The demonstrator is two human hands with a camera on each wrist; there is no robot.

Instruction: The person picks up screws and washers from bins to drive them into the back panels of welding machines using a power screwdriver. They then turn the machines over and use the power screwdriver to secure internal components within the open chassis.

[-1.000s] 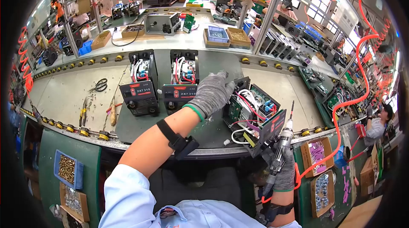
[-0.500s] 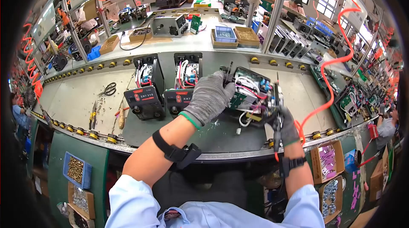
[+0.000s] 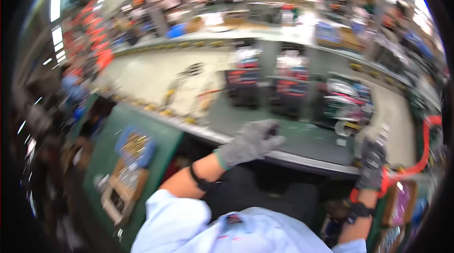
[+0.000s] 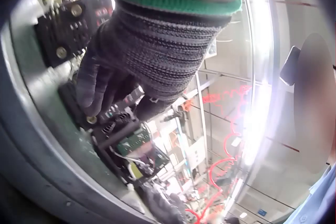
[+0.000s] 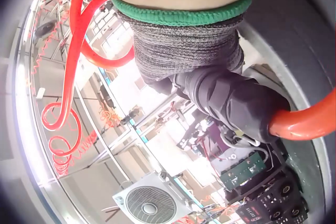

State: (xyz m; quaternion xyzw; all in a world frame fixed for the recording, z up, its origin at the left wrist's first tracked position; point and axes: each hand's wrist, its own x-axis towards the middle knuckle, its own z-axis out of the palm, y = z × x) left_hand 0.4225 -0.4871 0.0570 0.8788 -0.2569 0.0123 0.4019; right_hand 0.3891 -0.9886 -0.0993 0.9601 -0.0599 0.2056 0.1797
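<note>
In the head view my gloved left hand [image 3: 250, 144] is over the bench's front edge, fingers loosely bent, nothing visible in it. The left wrist view shows its fingers [image 4: 92, 90] pointing down, overlapping the machines behind. My gloved right hand [image 3: 372, 163] grips a power screwdriver [image 3: 382, 135] at the bench's right front. Its ribbed dark rear end, with an orange hose [image 5: 307, 122], shows in the right wrist view. Beyond the hands stand three uncased black electrical machines: a left one [image 3: 242, 85], a middle one [image 3: 288, 90] and a right one [image 3: 347, 104] with exposed wiring.
Scissors [image 3: 195, 68] and hand tools lie left on the pale bench surface. A blue bin of brass fasteners [image 3: 135, 146] and a cardboard box [image 3: 124, 187] sit on a green side table [image 3: 106, 158]. Yellow rollers line the bench edges. The head view is blurred.
The head view has swung left. My left hand has left the right machine and come back towards the front edge. My right hand has drawn the screwdriver away from that machine.
</note>
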